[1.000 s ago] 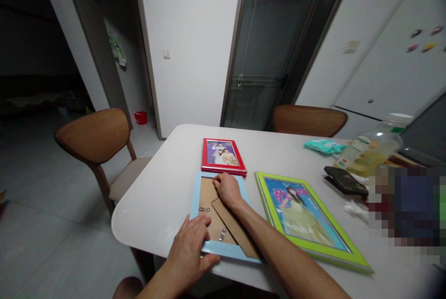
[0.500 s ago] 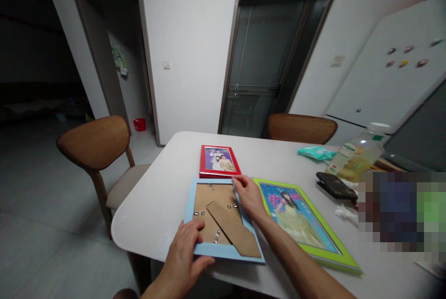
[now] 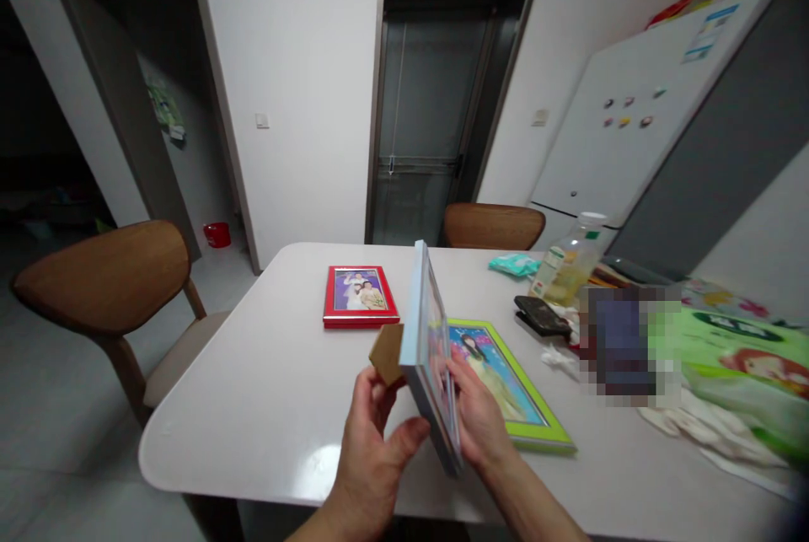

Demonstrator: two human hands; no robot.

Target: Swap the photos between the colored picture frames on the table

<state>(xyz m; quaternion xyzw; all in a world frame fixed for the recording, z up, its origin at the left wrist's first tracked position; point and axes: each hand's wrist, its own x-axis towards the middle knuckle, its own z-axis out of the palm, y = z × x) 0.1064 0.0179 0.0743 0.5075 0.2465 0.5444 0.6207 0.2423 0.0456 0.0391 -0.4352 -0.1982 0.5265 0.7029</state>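
Observation:
A light blue picture frame (image 3: 414, 306) is held up on its edge above the near part of the table, so I see mostly its narrow side. Its brown cardboard stand (image 3: 387, 354) juts out to the left from the back. My left hand (image 3: 379, 449) grips the lower left of the frame, thumb on the edge and fingers by the stand. On the opposite, picture side, my right hand (image 3: 477, 411) supports the frame, its fingertips against the front. Behind my right hand a green picture frame (image 3: 537, 437) lies face up, partly covered. A red picture frame (image 3: 361, 319) lies farther back, left.
On the right of the white table (image 3: 253, 407) are a plastic bottle (image 3: 572, 264), a black wallet-like item (image 3: 542, 316), a teal packet (image 3: 515, 265) and a green package (image 3: 746, 356). Wooden chairs stand at the left (image 3: 107, 272) and far side (image 3: 494, 226).
The blue frame, which lay back side up, has been lifted and turned upright on edge. Both hands have shifted onto its two faces. The view has swung to the right.

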